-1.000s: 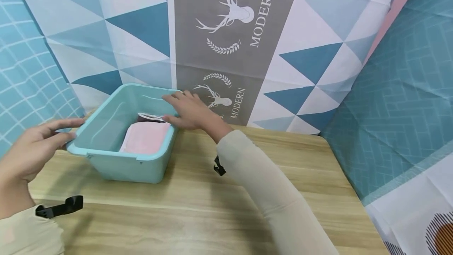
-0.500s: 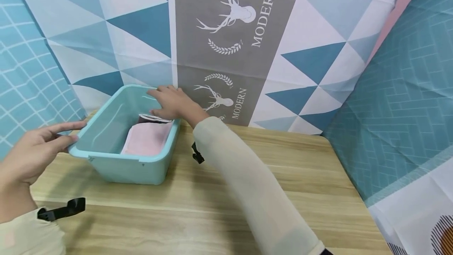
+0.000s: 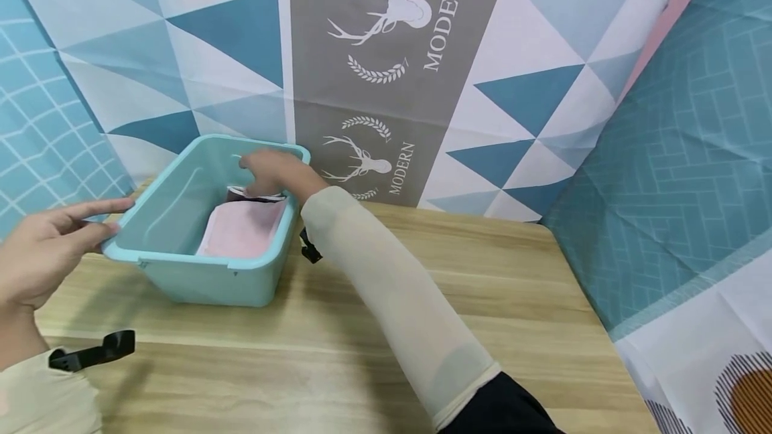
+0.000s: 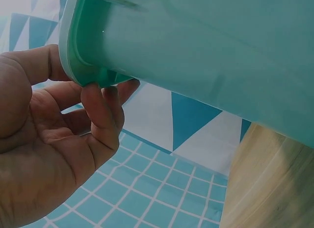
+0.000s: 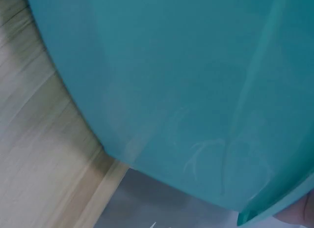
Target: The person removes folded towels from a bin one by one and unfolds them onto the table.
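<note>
Likely light but stiff, the tub (image 3: 205,281) suits holding by its rim (image 3: 181,258), which the left hand (image 3: 47,246) pinches, though whether the right hand (image 3: 274,171) grips anything is hidden.

Table (image 3: 512,273): pale wood-grain top, lower centre of the head view | grain: streaks running roughly side to side | far corner: rounded, right of centre | directly on top: turquoise bin (image 3: 211,283), upright, open-topped, left of centre | shadow: beside the bin
</note>
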{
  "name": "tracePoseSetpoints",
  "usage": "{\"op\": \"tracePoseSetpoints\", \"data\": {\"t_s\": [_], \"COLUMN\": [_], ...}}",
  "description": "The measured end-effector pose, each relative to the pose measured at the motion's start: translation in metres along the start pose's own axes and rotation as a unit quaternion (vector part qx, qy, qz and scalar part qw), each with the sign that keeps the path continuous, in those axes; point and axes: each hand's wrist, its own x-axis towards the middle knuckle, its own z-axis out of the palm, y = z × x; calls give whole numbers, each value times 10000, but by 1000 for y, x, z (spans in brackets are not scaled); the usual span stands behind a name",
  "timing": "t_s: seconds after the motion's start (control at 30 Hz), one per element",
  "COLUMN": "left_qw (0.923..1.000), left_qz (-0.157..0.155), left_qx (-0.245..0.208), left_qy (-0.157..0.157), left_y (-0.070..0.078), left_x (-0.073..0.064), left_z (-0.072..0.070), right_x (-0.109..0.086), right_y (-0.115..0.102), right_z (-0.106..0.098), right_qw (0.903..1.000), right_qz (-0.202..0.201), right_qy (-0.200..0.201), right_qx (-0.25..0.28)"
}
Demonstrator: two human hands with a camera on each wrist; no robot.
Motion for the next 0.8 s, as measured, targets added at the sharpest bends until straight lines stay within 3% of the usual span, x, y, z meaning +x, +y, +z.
{"op": "tracePoseSetpoints", "data": {"t_s": [0.17,0.4,0.6,0.8], "left_qw": [9994,9974,9986,9990], "left_qz": [-65,-450,-286,-227], "left_qx": [332,500,346,365], "left_qy": [-46,-258,-294,-100], "left_y": [4,10,10,11], "left_x": [-5,-1,3,-1], "left_z": [-4,-11,-8,-8], "right_x": [8,12,14,20], "right_y": [-6,-4,3,3], "right_z": [-1,-8,-6,6], "right_qw": [9983,9936,9913,9897], "right_qz": [-146,-475,-368,-298], "right_qy": [-465,-918,-1118,-1258], "right_qx": [314,456,598,622]}}
